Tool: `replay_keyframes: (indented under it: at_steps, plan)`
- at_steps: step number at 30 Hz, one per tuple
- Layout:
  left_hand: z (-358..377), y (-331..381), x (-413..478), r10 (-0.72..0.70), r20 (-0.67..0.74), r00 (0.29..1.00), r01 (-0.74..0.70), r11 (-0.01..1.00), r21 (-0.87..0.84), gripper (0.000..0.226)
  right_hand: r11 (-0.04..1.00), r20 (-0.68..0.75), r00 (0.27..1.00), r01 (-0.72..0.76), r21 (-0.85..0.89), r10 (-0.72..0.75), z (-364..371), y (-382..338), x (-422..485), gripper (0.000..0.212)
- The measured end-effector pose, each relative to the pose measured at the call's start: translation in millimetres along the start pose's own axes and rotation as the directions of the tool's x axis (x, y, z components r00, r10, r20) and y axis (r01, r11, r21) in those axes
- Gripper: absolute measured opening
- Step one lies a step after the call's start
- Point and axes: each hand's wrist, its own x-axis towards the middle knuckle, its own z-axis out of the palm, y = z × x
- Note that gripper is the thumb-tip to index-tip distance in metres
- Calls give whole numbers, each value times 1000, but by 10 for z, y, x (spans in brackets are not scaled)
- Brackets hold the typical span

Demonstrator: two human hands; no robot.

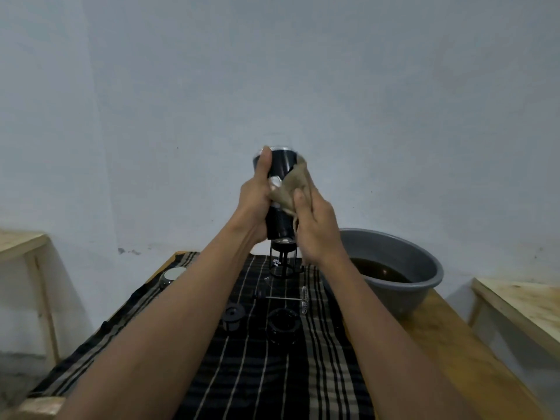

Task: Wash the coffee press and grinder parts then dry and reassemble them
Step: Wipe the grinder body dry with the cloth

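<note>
Head camera looks down two bare forearms to a wooden table draped with a dark striped cloth, the landmark for everything else. Nearest on that cloth lie a black ring-shaped part and, just left of it, a small black cap-like part; just beyond them rests a thin plunger rod with a coiled disc at its right end. Farther back on the cloth stands a black press frame, with a round silver-topped lid near the cloth's left edge. Off the cloth's right side sits a grey basin of brown water. Raised above the cloth's far end, the left hand is closed around a dark cylinder, its long axis upright and tilted slightly. The right hand presses a tan rag against the cylinder's right side, fingers wrapped on the rag. Drying seems to be in hand; the next wipe likely runs along that upright axis, right hand working while the left steadies.
</note>
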Motion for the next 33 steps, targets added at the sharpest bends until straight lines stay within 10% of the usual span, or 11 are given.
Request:
replay_keyframes:
  at_steps: [7, 11, 17, 22, 28, 33]
  plan:
    - [-206, 39, 71, -31, -124, 992, 23, 998, -59, 70, 983, -261, 950, -150, 105, 173, -18, 67, -261, 30]
    - [-90, -53, 18, 8, -19, 1000, -9, 998, -68, 82, 994, -139, 985, -105, 2, 104, 235, -73, -95, 40]
    - [-95, -192, 72, 65, -196, 978, -64, 998, 10, 67, 789, -193, 787, -500, 357, 587, 230, -49, 14, 45]
    - [9, -283, 65, 135, -219, 966, -129, 991, 44, 75, 617, -314, 623, -356, 702, 716, 414, -62, -81, 35]
    - [103, -257, -49, 104, -248, 963, -85, 993, 87, 52, 853, -586, 667, -148, 501, 460, 305, 25, -82, 34]
    - [52, -436, -75, 373, -343, 862, -285, 916, 282, 21, 396, -143, 572, -347, 850, 808, 207, 26, 73, 45]
